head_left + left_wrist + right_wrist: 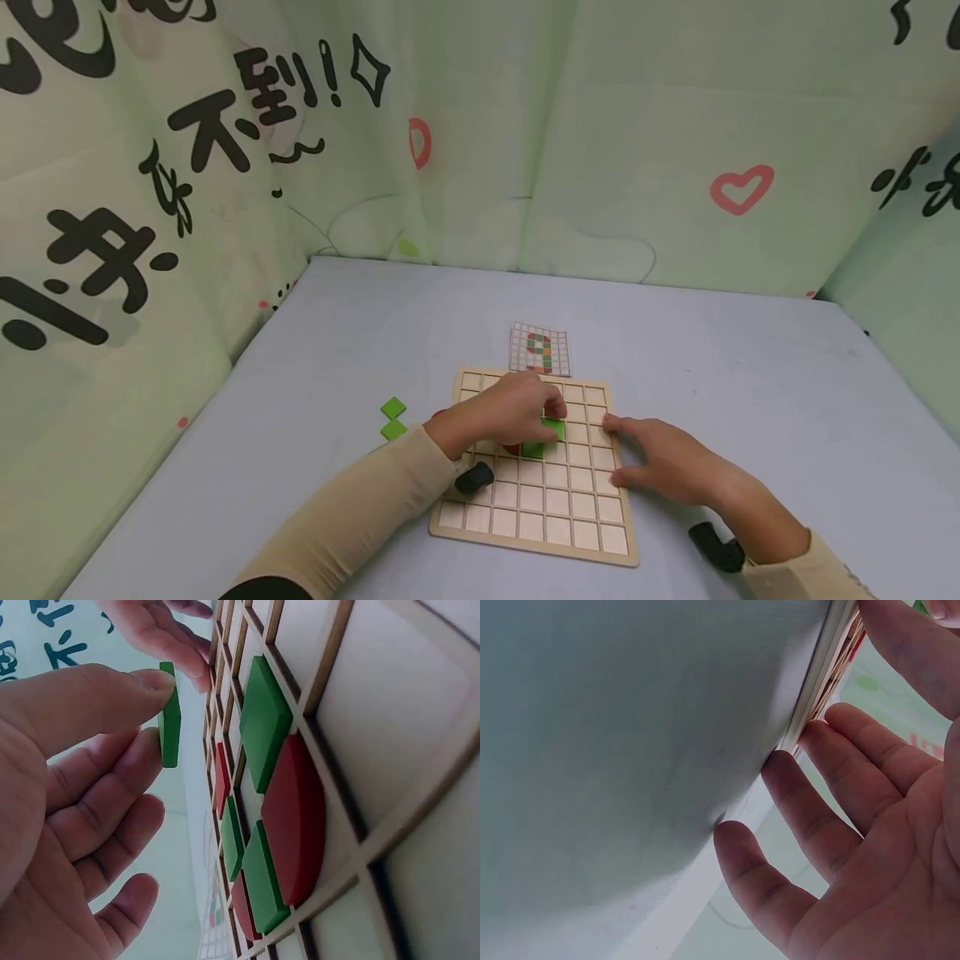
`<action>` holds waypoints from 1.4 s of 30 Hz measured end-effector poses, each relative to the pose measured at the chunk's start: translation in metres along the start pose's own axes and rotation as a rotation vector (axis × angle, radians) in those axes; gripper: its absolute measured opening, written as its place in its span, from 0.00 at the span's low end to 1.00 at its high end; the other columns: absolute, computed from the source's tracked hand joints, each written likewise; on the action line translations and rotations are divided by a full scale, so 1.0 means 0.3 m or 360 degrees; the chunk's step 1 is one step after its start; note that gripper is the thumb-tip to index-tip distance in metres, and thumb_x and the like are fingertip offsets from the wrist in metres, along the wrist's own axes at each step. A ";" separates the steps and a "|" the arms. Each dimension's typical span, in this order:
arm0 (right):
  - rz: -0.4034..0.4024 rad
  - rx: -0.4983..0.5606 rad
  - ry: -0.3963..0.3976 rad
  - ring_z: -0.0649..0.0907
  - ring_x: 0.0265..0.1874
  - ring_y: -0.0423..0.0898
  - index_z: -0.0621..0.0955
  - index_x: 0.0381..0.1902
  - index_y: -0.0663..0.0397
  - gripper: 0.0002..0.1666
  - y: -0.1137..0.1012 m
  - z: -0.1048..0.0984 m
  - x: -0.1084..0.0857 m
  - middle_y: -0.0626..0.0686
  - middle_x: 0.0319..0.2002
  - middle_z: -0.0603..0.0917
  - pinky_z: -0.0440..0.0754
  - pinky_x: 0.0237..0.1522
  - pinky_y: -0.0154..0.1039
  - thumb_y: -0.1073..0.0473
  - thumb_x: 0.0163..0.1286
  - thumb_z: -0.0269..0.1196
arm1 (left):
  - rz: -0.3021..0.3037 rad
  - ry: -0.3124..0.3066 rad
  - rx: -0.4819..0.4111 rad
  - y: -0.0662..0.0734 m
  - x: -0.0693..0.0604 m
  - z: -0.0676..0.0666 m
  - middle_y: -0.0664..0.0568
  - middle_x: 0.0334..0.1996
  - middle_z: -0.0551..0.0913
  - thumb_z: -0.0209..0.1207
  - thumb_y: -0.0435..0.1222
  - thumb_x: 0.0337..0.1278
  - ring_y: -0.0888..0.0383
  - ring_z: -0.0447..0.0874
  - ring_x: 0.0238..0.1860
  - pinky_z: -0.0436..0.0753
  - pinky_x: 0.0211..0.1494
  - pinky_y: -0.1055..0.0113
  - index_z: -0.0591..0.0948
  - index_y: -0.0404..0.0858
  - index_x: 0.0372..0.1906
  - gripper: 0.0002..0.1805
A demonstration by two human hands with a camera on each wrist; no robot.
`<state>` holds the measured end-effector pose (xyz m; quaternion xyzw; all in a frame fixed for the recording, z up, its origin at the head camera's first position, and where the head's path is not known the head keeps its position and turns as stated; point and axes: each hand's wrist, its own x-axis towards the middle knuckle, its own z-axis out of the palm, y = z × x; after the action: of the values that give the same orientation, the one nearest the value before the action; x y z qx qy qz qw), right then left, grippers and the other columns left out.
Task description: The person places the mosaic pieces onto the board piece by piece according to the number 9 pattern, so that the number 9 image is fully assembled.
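Observation:
Over the wooden grid board (528,527), my left hand (517,408) pinches a green tile (170,716) between thumb and finger, held on edge clear of the board in the left wrist view. Set in the grid squares beside it are several pieces, among them a green tile (266,724) and a red piece with a curved side (296,821). In the head view my left hand partly hides these. My right hand (667,462) touches the board's right edge with thumb and fingertips, its fingers loosely extended in the right wrist view.
Two loose green tiles (393,429) lie on the white table (360,333) left of the board. A red piece (439,413) there is mostly hidden by my left arm. Behind the board's far edge lies a printed pattern card (540,350). Light green curtains (637,167) surround the table.

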<state>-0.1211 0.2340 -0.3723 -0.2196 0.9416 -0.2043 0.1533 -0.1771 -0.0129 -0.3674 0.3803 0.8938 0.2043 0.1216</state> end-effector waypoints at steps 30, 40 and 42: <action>-0.0032 -0.0034 0.0013 0.72 0.64 0.67 0.71 0.69 0.66 0.45 0.010 0.000 -0.005 0.65 0.65 0.74 0.69 0.60 0.62 0.48 0.61 0.73 | -0.0050 -0.0010 0.0064 -0.006 0.057 0.023 0.66 0.34 0.82 0.70 0.44 0.58 0.69 0.78 0.41 0.53 0.72 0.74 0.85 0.45 0.43 0.11; -0.0019 -0.0015 0.0001 0.72 0.64 0.67 0.71 0.69 0.65 0.45 0.004 -0.001 -0.005 0.66 0.66 0.73 0.69 0.61 0.63 0.48 0.61 0.73 | -0.0047 -0.0030 -0.0098 -0.027 0.052 0.026 0.65 0.36 0.82 0.70 0.42 0.58 0.70 0.78 0.40 0.57 0.71 0.72 0.84 0.45 0.42 0.10; -0.0007 -0.0009 -0.0003 0.71 0.65 0.66 0.71 0.69 0.65 0.44 0.002 -0.001 -0.004 0.65 0.66 0.73 0.69 0.61 0.62 0.49 0.61 0.73 | -0.0047 -0.0033 -0.0101 -0.028 0.052 0.028 0.65 0.36 0.82 0.70 0.42 0.58 0.70 0.79 0.41 0.61 0.69 0.72 0.84 0.45 0.42 0.10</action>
<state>-0.1203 0.2351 -0.3721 -0.2223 0.9415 -0.2019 0.1532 -0.1900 -0.0047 -0.3796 0.3651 0.8911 0.2266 0.1459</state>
